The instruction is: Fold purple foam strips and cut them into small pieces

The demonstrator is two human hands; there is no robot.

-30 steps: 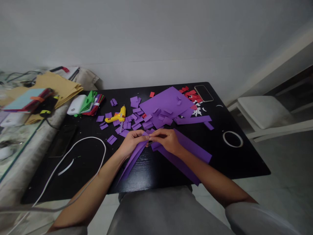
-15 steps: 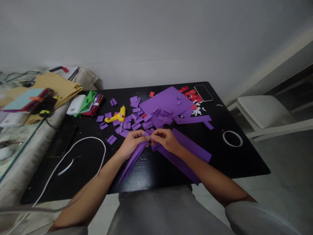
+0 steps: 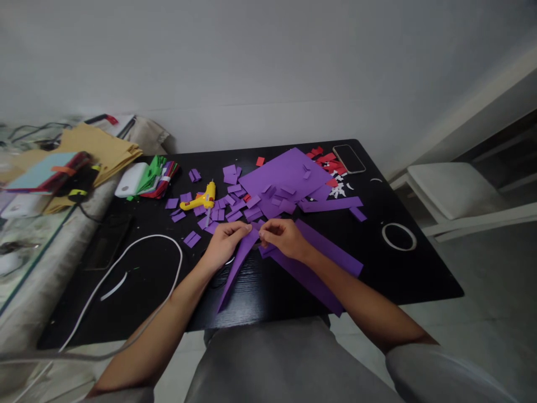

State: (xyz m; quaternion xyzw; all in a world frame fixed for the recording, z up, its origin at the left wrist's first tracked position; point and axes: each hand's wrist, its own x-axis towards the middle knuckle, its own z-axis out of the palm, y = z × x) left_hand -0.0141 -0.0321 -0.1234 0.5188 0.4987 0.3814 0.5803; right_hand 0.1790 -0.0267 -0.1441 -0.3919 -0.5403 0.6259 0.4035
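Observation:
My left hand (image 3: 229, 242) pinches the top end of a purple paper strip (image 3: 240, 263) between thumb and fingers. The strip hangs down toward the table's front edge. Close beside that end, my right hand (image 3: 285, 237) has thumb and fingertips pressed together; whatever they hold is too small to make out. Under the right wrist lie long purple paper strips (image 3: 329, 252). Many small folded purple paper pieces (image 3: 251, 212) are scattered just beyond both hands. A yellow glue gun (image 3: 200, 199) rests among them.
A large purple sheet (image 3: 285, 173), red scraps (image 3: 331, 162), white scraps (image 3: 338, 189) and a phone (image 3: 349, 159) lie at the back right. A tape ring (image 3: 399, 237) is on the right. A white cable (image 3: 178, 254) loops over the left side, near coloured bundles (image 3: 158, 176).
The lower end of the purple strip has swung to the right and now looks like a single narrow piece. My left fingers have shifted slightly, and the right hand has barely moved.

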